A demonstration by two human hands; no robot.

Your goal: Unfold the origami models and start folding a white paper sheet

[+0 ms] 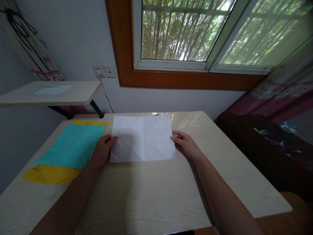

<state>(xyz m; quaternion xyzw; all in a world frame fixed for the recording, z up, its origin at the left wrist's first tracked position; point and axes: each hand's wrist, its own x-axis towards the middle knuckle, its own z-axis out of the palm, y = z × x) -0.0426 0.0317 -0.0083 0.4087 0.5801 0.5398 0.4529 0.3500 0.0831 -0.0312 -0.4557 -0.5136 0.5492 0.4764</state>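
A white sheet of paper (156,138) with crease lines is held out flat in front of me, its long side running left to right. My left hand (104,148) pinches its left edge between thumb and fingers. At the opposite edge, my right hand (184,143) grips the paper the same way. One crease runs down near the middle and fainter slanting ones cross the lower part. Close by my left hand lies a turquoise sheet (73,145), on top of a yellow sheet (53,174) that shows at its top and bottom.
The pale wooden table (156,195) reaches back to the wall under a window (176,36). A raised shelf (83,89) at the left carries a small paper (53,89). A cord (105,93) hangs from a wall socket (99,71). Dark furniture (256,153) stands beyond the right edge.
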